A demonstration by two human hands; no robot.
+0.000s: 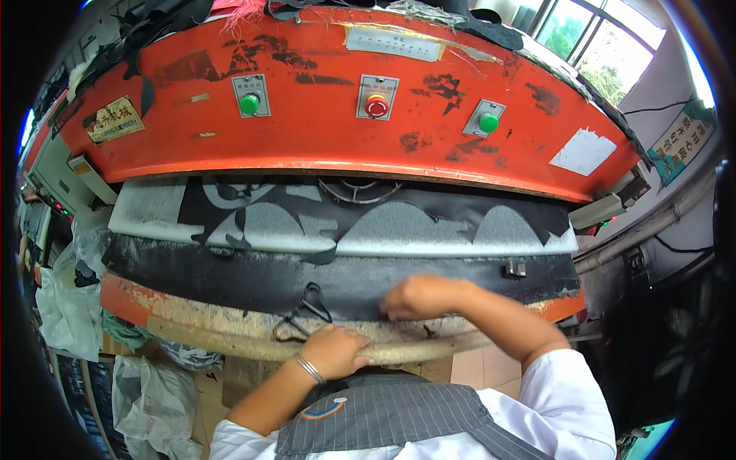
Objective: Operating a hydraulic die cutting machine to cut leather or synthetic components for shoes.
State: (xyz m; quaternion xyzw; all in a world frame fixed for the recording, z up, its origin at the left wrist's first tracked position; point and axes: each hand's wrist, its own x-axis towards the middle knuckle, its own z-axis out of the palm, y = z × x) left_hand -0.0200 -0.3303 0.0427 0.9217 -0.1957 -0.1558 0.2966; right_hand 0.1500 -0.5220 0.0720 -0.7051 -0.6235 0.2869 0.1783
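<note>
My left hand [336, 353] rests on the worn wooden front edge [230, 331] of a press table, palm down with its fingers laid out, and holds nothing visible. Close by its fingertips lies a dark looped tool [313, 303]; its exact kind is unclear. My right hand [420, 297] is curled, fingers pointing down, over the near border of the black board [360, 276]. Whatever those fingers may hold is hidden. Behind the board, black sheet material [452, 201] with cut-out shapes lies on a white pad [460, 247].
The orange press beam [307, 146] spans the far side, with green buttons [249, 104] and a red stop button [376, 106]. A round metal cutting die [359, 190] sits partly beneath it. A small metal block [515, 268] lies at right. Plastic bags [153, 395] stand at lower left.
</note>
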